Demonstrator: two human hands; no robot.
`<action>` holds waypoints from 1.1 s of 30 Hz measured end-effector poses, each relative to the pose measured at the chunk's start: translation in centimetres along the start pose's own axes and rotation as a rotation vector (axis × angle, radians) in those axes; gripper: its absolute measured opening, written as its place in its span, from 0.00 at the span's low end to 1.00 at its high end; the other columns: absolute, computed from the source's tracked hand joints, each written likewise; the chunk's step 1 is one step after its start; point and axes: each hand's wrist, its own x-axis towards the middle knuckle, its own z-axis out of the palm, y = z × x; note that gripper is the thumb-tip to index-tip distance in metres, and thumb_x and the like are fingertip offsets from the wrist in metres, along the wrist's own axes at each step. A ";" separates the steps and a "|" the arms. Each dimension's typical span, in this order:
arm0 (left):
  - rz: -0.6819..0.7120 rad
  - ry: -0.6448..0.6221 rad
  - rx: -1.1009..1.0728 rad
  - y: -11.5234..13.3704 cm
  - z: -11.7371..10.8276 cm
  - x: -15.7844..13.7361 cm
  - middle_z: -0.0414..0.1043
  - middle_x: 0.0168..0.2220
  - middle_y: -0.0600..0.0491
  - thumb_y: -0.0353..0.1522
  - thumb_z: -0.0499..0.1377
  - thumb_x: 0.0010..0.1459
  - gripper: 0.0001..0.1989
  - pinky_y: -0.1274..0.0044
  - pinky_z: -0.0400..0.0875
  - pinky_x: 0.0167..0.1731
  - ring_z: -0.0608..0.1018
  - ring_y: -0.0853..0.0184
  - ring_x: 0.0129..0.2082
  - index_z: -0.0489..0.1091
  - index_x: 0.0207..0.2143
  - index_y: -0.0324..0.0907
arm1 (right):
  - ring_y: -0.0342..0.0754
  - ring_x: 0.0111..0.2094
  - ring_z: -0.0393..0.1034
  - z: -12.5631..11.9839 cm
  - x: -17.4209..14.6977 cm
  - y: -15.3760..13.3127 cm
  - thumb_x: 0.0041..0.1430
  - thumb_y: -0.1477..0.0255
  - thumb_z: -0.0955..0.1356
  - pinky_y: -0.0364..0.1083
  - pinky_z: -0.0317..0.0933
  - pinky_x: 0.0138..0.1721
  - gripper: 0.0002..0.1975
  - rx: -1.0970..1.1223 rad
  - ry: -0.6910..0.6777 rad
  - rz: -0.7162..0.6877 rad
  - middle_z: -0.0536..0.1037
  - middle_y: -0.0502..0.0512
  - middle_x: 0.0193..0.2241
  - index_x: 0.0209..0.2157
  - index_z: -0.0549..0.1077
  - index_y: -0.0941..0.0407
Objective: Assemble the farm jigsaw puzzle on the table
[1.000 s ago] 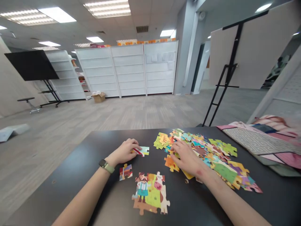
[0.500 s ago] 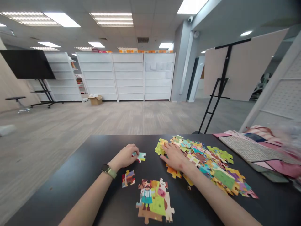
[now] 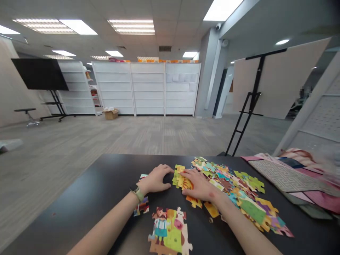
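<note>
My left hand (image 3: 157, 179), a watch on its wrist, reaches over the black table with thumb and fingers apart and nothing between them. Its fingertips are at the edge of some yellow-green jigsaw pieces (image 3: 175, 178). On the left side of the puzzle pile (image 3: 225, 177), my right hand (image 3: 198, 185) lies with its fingers spread over an orange jigsaw piece (image 3: 187, 183). Nearest to me is a joined puzzle section (image 3: 170, 230) showing a farmer and a cow. A light-blue piece (image 3: 143, 176) and a purple-red piece (image 3: 142, 207) are partly hidden by my left hand and wrist.
Pink and grey patterned cloth (image 3: 287, 177) lies along the table's right side. A small dark bit (image 3: 210, 220) sits near my right forearm. Beyond the table (image 3: 87, 198) stand a black easel stand (image 3: 247, 106), white shelves (image 3: 148, 88) and a screen on a stand (image 3: 39, 74).
My left hand has let go of the light-blue piece and moved right to the edge of the pile. My right hand stays on the pieces. The view has shifted slightly.
</note>
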 end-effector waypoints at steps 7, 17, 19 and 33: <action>0.035 -0.271 -0.022 -0.4 0.0 7.4 0.59 0.67 0.40 0.49 0.74 0.39 0.58 0.49 0.55 0.63 0.62 0.41 0.66 0.53 0.69 0.48 | 0.56 0.51 0.70 -1.0 -0.8 0.9 0.46 0.66 0.75 0.51 0.63 0.54 0.23 0.060 0.152 0.032 0.77 0.57 0.47 0.46 0.77 0.54; 0.018 -0.232 -0.037 0.8 -0.1 7.6 0.70 0.52 0.47 0.37 0.76 0.38 0.46 0.62 0.70 0.54 0.75 0.51 0.52 0.65 0.61 0.48 | 0.57 0.45 0.73 -2.4 0.0 4.2 0.57 0.60 0.68 0.52 0.64 0.48 0.20 0.033 0.479 0.359 0.78 0.60 0.41 0.48 0.75 0.56; 0.024 -0.159 -0.054 1.3 -0.4 7.0 0.70 0.54 0.47 0.33 0.74 0.41 0.43 0.64 0.68 0.57 0.74 0.52 0.55 0.65 0.61 0.46 | 0.59 0.44 0.72 -2.1 -0.3 4.4 0.56 0.61 0.69 0.53 0.63 0.48 0.20 -0.008 0.473 0.385 0.78 0.61 0.39 0.46 0.76 0.57; -0.006 0.097 -0.025 3.2 2.2 -0.9 0.73 0.47 0.50 0.51 0.77 0.35 0.40 0.67 0.70 0.50 0.74 0.54 0.48 0.74 0.52 0.51 | 0.55 0.53 0.67 -1.6 -1.0 0.1 0.60 0.72 0.65 0.53 0.59 0.56 0.12 -0.043 0.373 0.017 0.78 0.58 0.48 0.43 0.78 0.53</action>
